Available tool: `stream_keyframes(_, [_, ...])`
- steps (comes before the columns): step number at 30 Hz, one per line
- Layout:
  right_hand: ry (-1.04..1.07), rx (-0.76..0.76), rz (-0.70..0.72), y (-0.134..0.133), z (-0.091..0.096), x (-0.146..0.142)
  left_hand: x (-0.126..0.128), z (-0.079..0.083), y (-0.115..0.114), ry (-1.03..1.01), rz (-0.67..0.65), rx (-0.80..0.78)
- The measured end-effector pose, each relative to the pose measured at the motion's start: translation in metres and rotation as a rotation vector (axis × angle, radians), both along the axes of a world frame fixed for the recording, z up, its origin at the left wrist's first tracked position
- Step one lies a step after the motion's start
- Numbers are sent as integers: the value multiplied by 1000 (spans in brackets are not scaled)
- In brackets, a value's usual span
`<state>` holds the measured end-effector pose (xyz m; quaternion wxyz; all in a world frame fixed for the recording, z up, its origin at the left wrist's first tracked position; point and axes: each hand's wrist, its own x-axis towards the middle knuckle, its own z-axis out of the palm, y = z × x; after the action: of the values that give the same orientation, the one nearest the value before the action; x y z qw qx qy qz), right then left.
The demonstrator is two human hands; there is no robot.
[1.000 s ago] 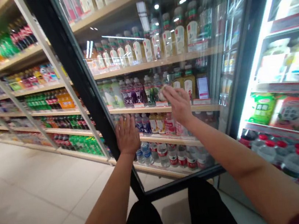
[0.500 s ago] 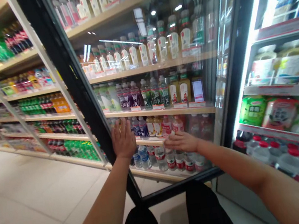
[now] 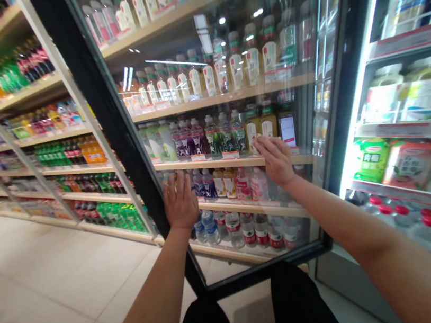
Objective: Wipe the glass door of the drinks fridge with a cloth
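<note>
A glass door (image 3: 248, 256) with a black frame (image 3: 104, 86) stands swung open in front of me. Near the frame's left side, my left hand (image 3: 181, 201) lies flat against the glass, fingers stretched upward. My right hand (image 3: 277, 162) is at the glass further right and higher, its fingers bent together over a small white wad, perhaps a tissue, that shows only in part at the fingertips. Through the pane, behind this hand, I see juice bottles (image 3: 267, 118) on a wooden shelf.
Shelves (image 3: 230, 98) of bottled drinks run behind the glass, with ceiling lights reflected in it. To the right is a lit fridge (image 3: 415, 128) holding bottles and pouches. Racks of soft drinks (image 3: 73, 152) line the left side above a tiled floor (image 3: 57, 290). My knees (image 3: 300, 304) are below the door.
My right hand has moved up and to the right across the glass, from the lower shelf's height to the juice bottles' height. My left hand stays against the door.
</note>
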<state>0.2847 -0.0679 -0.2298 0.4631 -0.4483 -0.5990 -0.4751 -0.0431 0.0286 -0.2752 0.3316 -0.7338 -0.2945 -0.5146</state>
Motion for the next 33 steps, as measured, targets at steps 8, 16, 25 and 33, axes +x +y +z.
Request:
stream_keyframes(8, [-228,-221,-15,-18,-119,-10,0,0,2,-22,-23,7])
stream_keyframes(16, [-664,-511,142,-35,-190,10,0,1,1,-18,-51,50])
stream_keyframes(25, [-462,-385,15,-24,-30,46,-1,0,4,-12,-1,72])
stream_keyframes(33, [399,128,-98,-11,72,85,-2,-1,5,-30,-81,-6])
